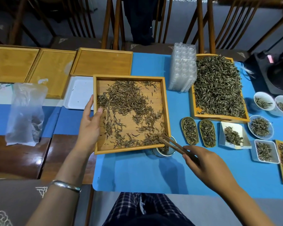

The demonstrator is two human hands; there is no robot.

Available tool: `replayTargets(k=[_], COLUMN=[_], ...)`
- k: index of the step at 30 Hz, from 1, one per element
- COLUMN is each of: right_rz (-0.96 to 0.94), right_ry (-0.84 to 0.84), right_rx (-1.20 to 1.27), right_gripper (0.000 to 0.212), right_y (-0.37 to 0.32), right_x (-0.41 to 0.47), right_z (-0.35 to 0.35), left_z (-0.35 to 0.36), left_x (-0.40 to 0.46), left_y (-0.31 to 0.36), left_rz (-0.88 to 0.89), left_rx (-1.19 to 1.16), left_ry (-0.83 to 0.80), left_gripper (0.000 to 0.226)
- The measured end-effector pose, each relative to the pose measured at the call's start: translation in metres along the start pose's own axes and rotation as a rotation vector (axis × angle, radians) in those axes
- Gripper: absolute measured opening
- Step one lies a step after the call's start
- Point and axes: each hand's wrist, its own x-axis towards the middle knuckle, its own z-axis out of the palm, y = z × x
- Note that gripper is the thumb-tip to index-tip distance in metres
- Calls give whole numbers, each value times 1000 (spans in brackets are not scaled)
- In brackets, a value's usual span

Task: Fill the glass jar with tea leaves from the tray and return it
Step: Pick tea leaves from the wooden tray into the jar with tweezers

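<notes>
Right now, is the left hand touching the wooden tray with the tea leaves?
Touching. The head view shows the left hand gripping the left edge of the wooden tray, with the thumb lying over the rim onto the inside.

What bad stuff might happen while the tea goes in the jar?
Leaves may miss: the glass jar sits mostly hidden under the corner of the tray, so only part of its mouth shows. The left hand alone holds the tray; it might tip. The tweezers in the right hand might knock the jar.
</notes>
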Motion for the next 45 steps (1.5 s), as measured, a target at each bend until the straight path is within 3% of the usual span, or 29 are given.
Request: replayTargets(k=[10,28,45], right_rz=[34,-536,-258], right_ry=[55,-94,-106], right_rx=[41,-106,-126], right_gripper=[22,31,27], right_y=[-4,-101,-10], right_x=[-17,65,42], right_z=[-14,16,-20], left_z=[-1,-5,-9], left_x=[1,2,7], left_y=[-1,-1,-4], left_rz=[9,35,11], left_rx=[-42,17,-23], left_ry=[-22,-24,-44], left_gripper=[45,43,45])
